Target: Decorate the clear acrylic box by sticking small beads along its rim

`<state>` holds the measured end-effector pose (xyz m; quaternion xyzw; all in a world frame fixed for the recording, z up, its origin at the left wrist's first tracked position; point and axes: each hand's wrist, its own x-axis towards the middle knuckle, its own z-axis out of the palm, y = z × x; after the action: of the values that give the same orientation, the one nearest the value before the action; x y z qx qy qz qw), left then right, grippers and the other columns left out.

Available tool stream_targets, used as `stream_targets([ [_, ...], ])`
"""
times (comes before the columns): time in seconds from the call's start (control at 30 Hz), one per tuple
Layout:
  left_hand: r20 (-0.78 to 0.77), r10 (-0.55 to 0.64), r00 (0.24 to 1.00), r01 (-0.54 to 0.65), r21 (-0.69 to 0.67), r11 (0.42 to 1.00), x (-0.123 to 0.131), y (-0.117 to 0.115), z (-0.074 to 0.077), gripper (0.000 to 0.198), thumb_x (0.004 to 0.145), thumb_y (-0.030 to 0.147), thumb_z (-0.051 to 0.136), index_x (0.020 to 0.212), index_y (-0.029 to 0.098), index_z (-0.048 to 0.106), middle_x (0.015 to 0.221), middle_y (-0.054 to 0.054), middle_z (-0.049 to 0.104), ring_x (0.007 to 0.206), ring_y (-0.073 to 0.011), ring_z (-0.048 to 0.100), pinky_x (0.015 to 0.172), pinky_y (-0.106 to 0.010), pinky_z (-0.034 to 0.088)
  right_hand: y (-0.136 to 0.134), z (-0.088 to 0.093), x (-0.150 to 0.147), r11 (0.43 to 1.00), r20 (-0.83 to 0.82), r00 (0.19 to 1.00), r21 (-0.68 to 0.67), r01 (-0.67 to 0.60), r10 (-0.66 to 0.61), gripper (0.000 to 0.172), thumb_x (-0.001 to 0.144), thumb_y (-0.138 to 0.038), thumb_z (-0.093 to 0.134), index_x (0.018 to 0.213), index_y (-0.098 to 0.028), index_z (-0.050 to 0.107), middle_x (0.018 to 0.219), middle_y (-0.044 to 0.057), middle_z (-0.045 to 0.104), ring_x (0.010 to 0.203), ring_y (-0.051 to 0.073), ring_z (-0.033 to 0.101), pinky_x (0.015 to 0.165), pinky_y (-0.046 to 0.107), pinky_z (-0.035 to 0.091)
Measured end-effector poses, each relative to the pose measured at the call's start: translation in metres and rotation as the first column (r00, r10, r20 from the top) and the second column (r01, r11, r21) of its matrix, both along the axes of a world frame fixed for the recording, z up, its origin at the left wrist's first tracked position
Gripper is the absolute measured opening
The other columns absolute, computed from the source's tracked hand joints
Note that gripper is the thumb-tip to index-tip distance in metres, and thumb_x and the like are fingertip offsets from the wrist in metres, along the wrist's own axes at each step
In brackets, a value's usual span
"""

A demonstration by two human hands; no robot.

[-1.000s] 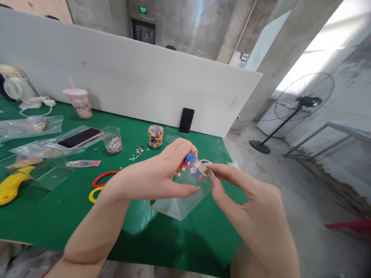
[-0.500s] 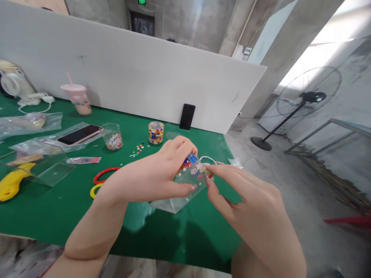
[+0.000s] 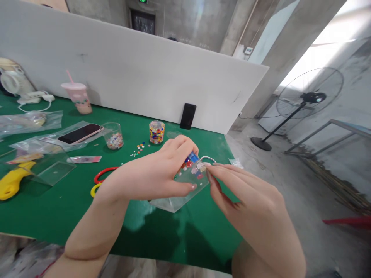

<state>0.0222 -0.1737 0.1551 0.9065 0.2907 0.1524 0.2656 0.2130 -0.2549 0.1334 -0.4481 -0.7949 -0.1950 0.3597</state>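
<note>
"EXIT" — cut by the top edge — reads on the green sign [image 3: 142,1] above the dark doorway [image 3: 143,22] (wall scrawl [image 3: 204,46] illegible).

The box [image 3: 181,202] you hold looks like clear, smooth plastic, the table top [image 3: 34,216] smooth with a soft sheen, the board [image 3: 130,73] matt, the yellow handle [image 3: 16,180] smooth plastic, the leaning phone [image 3: 188,116] glossy, and the wall [image 3: 191,19] rough concrete.

Transparent box [image 3: 171,204]: held tilted over the green tabletop [image 3: 72,208], 1 corner pointing toward the near edge. The decorated part carries blue pieces [image 3: 192,157], red pieces [image 3: 189,164], pale flower-shaped pieces [image 3: 200,166] and 1 pink piece [image 3: 199,176]. The near face is bare. A white loop [image 3: 209,158] projects beyond the far side; its attachment is hidden.
</note>
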Motion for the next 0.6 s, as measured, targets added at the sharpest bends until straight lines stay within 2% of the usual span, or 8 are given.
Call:
stream_targets([
  [0.17, 0.002, 0.013, 1.000, -0.013, -0.039, 0.999, 0.001, -0.001, 0.003, 0.021, 0.083, 0.024, 0.058, 0.099, 0.023, 0.044, 0.108, -0.003, 0.047, 0.100, -0.0214, 0.045, 0.090, -0.036, 0.041, 0.001, -0.001, 0.000, 0.999, -0.012, 0.999, -0.029, 0.038, -0.039, 0.016, 0.093, -0.010, 0.054, 0.091, -0.018, 0.068, 0.081, 0.004, 0.079, 0.074, 0.019, 0.076, 0.076, 0.032, 0.064],
  [0.37, 0.011, 0.058, 0.998, -0.058, -0.045, 0.997, 0.002, -0.001, 0.000, 0.021, 0.086, 0.028, 0.057, 0.100, 0.023, 0.044, 0.109, -0.003, 0.046, 0.098, -0.0214, 0.046, 0.085, -0.034, 0.041, 0.008, -0.002, -0.001, 0.999, -0.015, 0.999, -0.009, 0.046, -0.046, 0.013, 0.092, -0.010, 0.056, 0.089, -0.016, 0.067, 0.082, 0.006, 0.079, 0.071, 0.019, 0.075, 0.067, 0.030, 0.062],
  [0.6, 0.046, 0.121, 0.992, -0.115, -0.121, 0.986, 0.002, -0.001, 0.003, 0.023, 0.085, 0.031, 0.060, 0.097, 0.024, 0.043, 0.101, 0.000, 0.044, 0.080, -0.0167, 0.045, 0.071, -0.032, 0.040, 0.018, -0.002, 0.002, 0.990, 0.048, 0.998, 0.137, 0.039, -0.046, 0.013, 0.089, -0.008, 0.057, 0.088, -0.019, 0.064, 0.074, 0.002, 0.078, 0.070, 0.018, 0.077, 0.079, 0.030, 0.064],
])
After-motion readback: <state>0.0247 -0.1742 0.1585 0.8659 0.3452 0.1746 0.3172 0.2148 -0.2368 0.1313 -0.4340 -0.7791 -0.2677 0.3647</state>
